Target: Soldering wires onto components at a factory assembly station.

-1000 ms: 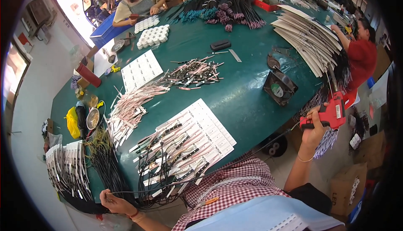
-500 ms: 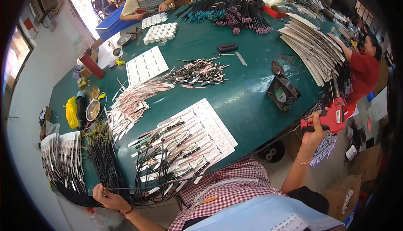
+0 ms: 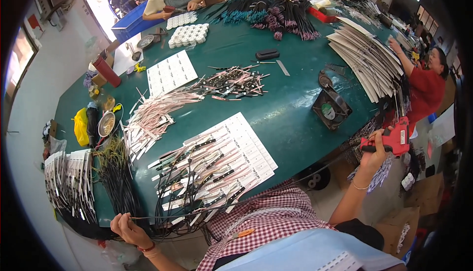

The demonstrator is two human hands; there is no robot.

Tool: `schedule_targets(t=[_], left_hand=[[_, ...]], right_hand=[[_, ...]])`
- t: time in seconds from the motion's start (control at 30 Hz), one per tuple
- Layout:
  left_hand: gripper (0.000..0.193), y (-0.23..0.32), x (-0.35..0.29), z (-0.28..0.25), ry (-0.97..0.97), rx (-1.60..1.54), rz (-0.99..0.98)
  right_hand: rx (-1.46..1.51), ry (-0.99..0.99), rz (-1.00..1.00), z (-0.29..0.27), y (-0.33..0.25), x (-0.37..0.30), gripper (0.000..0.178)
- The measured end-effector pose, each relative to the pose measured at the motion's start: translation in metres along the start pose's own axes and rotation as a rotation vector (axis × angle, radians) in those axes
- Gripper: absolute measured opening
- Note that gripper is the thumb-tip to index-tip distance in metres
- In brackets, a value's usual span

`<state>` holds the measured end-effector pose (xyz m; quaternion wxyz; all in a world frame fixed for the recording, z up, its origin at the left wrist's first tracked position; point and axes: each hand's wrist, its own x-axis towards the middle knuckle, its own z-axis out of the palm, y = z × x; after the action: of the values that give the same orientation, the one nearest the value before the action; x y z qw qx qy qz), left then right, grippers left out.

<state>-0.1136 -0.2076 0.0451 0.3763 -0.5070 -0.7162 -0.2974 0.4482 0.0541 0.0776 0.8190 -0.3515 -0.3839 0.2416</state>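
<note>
My left hand (image 3: 127,229), at the table's near left corner, pinches the end of a thin black cable (image 3: 236,204). The cable stretches across in front of my checked apron toward my right hand; whether it is held there I cannot tell. My right hand (image 3: 375,153) is raised off the table's right edge, wrapped round the handle of a red heat gun (image 3: 396,138). Between my hands, white light strips wired to black cables (image 3: 199,172) lie on white printed sheets (image 3: 251,148). Beside my left hand lie a bundle of black cables (image 3: 120,187) and a stack of strips (image 3: 69,182).
Loose pink-and-white strips (image 3: 150,118) and dark strips (image 3: 236,83) lie mid-table. A small black fan (image 3: 330,111) stands right, near piled long strips (image 3: 364,59). A metal bowl (image 3: 106,124) is at left. A person in red (image 3: 426,88) works at right; others sit across.
My right hand and the heat gun have shifted slightly right. The black cable looks straighter. At right, the person in red has raised an arm above the long strips.
</note>
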Motion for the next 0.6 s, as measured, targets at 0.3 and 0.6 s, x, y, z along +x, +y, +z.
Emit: schedule_targets(t=[0.3,0.6], left_hand=[[0.004,0.008,0.004,0.001,-0.146,-0.148,0.107],[0.017,0.024,0.015,-0.026,-0.353,-0.315,0.471]], right_hand=[[-0.027,0.000,-0.008,-0.008,0.000,0.018,0.043],[-0.141,-0.048,-0.037,-0.045,0.005,0.068,0.040]])
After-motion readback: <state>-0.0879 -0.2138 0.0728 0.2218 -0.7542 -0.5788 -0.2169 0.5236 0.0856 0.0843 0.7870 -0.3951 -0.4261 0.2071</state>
